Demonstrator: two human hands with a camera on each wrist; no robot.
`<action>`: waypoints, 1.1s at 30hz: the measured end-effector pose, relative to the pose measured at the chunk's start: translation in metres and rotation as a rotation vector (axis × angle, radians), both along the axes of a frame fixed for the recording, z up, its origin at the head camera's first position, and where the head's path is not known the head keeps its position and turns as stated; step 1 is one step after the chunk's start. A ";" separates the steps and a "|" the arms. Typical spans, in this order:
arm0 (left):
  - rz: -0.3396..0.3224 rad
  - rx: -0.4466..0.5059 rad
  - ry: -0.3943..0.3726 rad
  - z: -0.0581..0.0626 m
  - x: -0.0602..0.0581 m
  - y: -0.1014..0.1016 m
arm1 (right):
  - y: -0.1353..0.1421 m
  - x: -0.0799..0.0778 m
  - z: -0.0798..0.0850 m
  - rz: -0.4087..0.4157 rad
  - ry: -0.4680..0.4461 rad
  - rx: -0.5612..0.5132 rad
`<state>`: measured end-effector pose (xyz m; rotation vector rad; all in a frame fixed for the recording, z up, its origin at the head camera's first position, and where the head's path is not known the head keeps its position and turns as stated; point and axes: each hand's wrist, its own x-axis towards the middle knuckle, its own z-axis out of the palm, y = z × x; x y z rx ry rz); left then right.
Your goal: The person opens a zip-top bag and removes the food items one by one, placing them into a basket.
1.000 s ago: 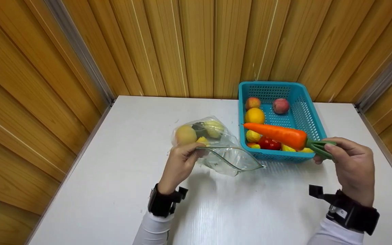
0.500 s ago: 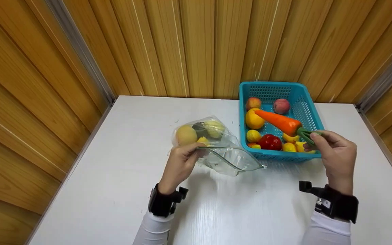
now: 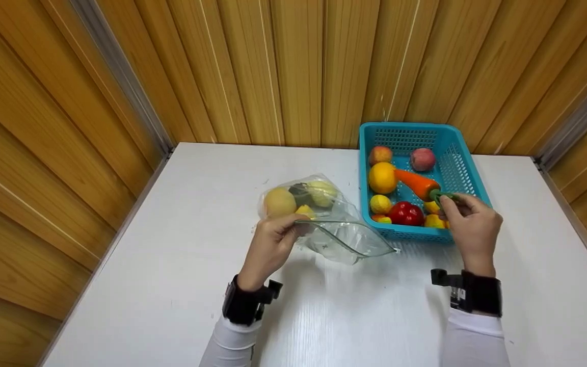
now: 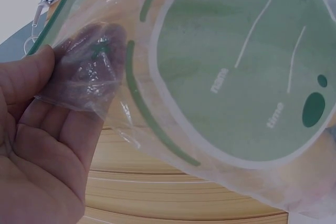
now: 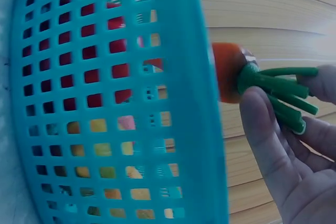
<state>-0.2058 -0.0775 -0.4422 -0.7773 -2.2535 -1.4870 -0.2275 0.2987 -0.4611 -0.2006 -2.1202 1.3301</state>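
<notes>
The white counter [image 3: 181, 229] spreads across the lower half of the frame, carrying a clear bag [image 3: 337, 245] near the centre and a blue basket [image 3: 416, 232] right of centre.

Close-fitting white fabric sleeves [image 3: 229, 345] end at wide black wrist straps [image 3: 484, 294], each bearing a small black block-shaped mount [image 3: 274, 289], the right one showing a tiny pale label [image 3: 461, 294].

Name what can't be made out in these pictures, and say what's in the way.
- Head view: what the dark piece is, blurred by the clear bag.
- Head view: some of the yellow pieces, hidden by the right hand.
- Left wrist view: the bag's far end, cut off by the right edge.
- Right wrist view: the carrot's tip, hidden behind the basket.
</notes>
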 end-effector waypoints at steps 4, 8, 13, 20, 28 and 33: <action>0.003 0.000 -0.004 0.000 0.000 0.000 | -0.004 -0.005 -0.005 -0.058 0.007 0.101; 0.002 -0.003 -0.017 0.001 0.000 0.000 | -0.005 -0.010 -0.011 -0.081 -0.013 0.192; 0.005 -0.013 -0.012 0.001 0.000 0.000 | -0.007 -0.016 -0.019 -0.083 -0.052 0.278; 0.016 -0.019 -0.002 0.002 0.000 0.000 | -0.002 -0.022 -0.022 -0.059 -0.176 0.293; 0.002 -0.009 -0.008 0.000 -0.001 0.001 | 0.005 -0.023 -0.016 0.063 -0.368 0.326; 0.000 -0.008 -0.014 0.000 -0.001 0.001 | 0.005 -0.018 -0.009 0.098 -0.346 0.280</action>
